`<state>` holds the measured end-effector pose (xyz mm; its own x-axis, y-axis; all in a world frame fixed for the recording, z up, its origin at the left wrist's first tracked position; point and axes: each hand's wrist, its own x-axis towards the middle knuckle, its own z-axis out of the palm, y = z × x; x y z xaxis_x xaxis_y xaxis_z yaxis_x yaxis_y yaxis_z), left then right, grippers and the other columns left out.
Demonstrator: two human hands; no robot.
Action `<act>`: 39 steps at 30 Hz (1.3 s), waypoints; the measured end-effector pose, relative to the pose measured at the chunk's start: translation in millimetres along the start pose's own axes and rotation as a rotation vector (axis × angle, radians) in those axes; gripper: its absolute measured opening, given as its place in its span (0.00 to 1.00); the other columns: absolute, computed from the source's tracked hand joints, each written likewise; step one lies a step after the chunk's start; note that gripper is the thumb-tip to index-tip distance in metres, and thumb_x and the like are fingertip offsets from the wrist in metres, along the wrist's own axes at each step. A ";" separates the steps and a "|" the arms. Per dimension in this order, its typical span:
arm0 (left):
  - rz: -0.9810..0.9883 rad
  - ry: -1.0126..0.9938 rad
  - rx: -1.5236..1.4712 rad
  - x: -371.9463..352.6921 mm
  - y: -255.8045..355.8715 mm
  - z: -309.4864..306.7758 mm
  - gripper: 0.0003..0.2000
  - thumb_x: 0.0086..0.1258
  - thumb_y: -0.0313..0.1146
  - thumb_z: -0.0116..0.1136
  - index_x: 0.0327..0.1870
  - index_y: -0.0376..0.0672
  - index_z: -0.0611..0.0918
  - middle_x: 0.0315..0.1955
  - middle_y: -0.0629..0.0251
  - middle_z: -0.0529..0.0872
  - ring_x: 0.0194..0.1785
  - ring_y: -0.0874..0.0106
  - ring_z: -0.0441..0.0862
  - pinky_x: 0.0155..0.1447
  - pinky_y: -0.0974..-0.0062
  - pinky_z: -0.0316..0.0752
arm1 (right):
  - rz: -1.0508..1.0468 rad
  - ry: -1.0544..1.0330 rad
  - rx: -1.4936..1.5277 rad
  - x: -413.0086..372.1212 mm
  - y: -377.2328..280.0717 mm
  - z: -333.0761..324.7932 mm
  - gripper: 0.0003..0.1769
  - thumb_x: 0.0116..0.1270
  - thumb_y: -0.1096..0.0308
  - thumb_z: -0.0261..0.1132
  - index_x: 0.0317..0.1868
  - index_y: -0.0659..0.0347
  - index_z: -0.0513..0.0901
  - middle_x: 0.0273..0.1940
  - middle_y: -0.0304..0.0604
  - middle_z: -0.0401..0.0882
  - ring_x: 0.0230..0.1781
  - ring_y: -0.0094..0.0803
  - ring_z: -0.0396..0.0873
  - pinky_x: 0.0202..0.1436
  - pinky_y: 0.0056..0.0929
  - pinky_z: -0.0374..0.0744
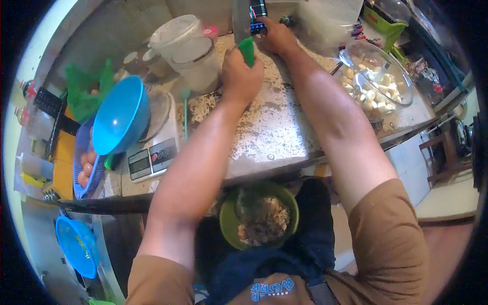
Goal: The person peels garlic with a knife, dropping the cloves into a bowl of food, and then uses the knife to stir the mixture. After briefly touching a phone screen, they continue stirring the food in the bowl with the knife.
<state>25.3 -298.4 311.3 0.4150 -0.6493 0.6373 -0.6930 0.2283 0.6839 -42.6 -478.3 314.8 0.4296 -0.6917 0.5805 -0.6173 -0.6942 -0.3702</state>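
Note:
My left hand [243,76] is closed around the green handle [246,51] of a knife, whose wide blade [241,20] points up toward the back wall. To its right, my right hand [277,38] reaches to a phone [258,16] with a lit screen at the back of the worktop, fingers touching or just over its lower part. Nothing is visibly held in my right hand, and its fingers look partly spread. A glass bowl [378,76] with pale peeled pieces, perhaps garlic, stands on the right.
On the left are a blue bowl [121,116], a kitchen scale [152,160], a basket of eggs [86,170] and white tubs [175,35]. A green bin [229,223] with scraps sits below the worktop edge [264,168]. A green stick [185,114] lies beside my left forearm.

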 end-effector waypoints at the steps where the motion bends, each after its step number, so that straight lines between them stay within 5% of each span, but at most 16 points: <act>1: -0.003 -0.004 -0.006 1.4 -1.7 1.6 0.11 0.56 0.33 0.57 0.36 0.36 0.77 0.34 0.48 0.79 0.41 0.50 0.77 0.44 0.56 0.71 | 0.015 -0.054 -0.004 0.3 -0.5 -3.1 0.30 0.56 0.59 0.65 0.62 0.45 0.71 0.43 0.53 0.82 0.43 0.50 0.81 0.49 0.47 0.77; 12: 0.035 0.079 -0.055 8.4 -7.8 -3.4 0.11 0.56 0.32 0.57 0.34 0.34 0.76 0.29 0.48 0.79 0.36 0.52 0.78 0.41 0.59 0.72 | 0.013 0.006 0.008 2.4 -0.4 -1.1 0.26 0.61 0.62 0.60 0.61 0.48 0.71 0.43 0.54 0.82 0.45 0.50 0.80 0.51 0.47 0.77; 14: 0.024 0.085 -0.063 8.7 -7.7 -3.3 0.11 0.56 0.32 0.57 0.33 0.34 0.76 0.29 0.47 0.79 0.36 0.52 0.78 0.40 0.59 0.72 | 0.008 0.029 0.028 4.4 2.1 3.3 0.33 0.54 0.57 0.66 0.62 0.53 0.69 0.42 0.56 0.82 0.42 0.52 0.81 0.47 0.47 0.78; 22: -0.001 0.099 -0.058 9.9 -7.9 -5.7 0.10 0.55 0.32 0.57 0.32 0.33 0.75 0.27 0.47 0.79 0.33 0.50 0.79 0.39 0.58 0.72 | -0.076 0.057 0.024 5.4 4.6 8.5 0.35 0.56 0.55 0.65 0.65 0.48 0.66 0.42 0.56 0.82 0.43 0.52 0.81 0.47 0.47 0.78; 24: 0.030 0.129 -0.017 9.9 -12.1 -3.5 0.09 0.56 0.32 0.61 0.32 0.38 0.76 0.26 0.58 0.81 0.31 0.65 0.79 0.39 0.68 0.73 | -0.078 0.052 0.018 4.7 3.6 8.4 0.36 0.56 0.55 0.66 0.66 0.46 0.65 0.42 0.56 0.82 0.43 0.52 0.81 0.47 0.47 0.79; 30: 0.093 0.139 -0.042 12.4 -17.4 0.1 0.08 0.57 0.32 0.59 0.32 0.38 0.76 0.25 0.58 0.81 0.31 0.67 0.78 0.38 0.68 0.73 | -0.016 -0.062 -0.071 3.3 -1.2 5.1 0.37 0.56 0.55 0.66 0.67 0.39 0.63 0.44 0.55 0.81 0.44 0.52 0.81 0.46 0.46 0.79; 34: 0.074 0.136 -0.039 12.7 -10.7 -2.3 0.09 0.57 0.32 0.60 0.33 0.37 0.77 0.26 0.57 0.81 0.31 0.67 0.79 0.38 0.69 0.74 | -0.029 -0.026 -0.084 6.4 3.3 7.7 0.37 0.57 0.57 0.64 0.68 0.43 0.61 0.45 0.56 0.81 0.44 0.53 0.81 0.47 0.48 0.78; 36: 0.014 0.121 -0.111 11.0 -6.2 -4.7 0.09 0.55 0.31 0.57 0.32 0.34 0.76 0.29 0.48 0.79 0.37 0.51 0.78 0.42 0.58 0.72 | -0.027 0.005 -0.067 6.3 1.7 5.9 0.37 0.57 0.58 0.64 0.68 0.46 0.62 0.44 0.56 0.81 0.44 0.53 0.81 0.47 0.48 0.78; 39: 0.035 0.119 -0.102 11.5 -9.1 -4.7 0.09 0.55 0.31 0.57 0.32 0.34 0.76 0.29 0.48 0.79 0.37 0.51 0.78 0.42 0.59 0.72 | 0.043 0.020 0.029 3.7 -3.5 3.3 0.32 0.62 0.63 0.59 0.67 0.47 0.61 0.44 0.59 0.80 0.46 0.55 0.79 0.51 0.50 0.76</act>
<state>39.1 -304.5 314.0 0.4628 -0.5505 0.6948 -0.6471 0.3260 0.6892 -36.7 -479.2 315.9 0.3896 -0.7167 0.5784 -0.6156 -0.6698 -0.4153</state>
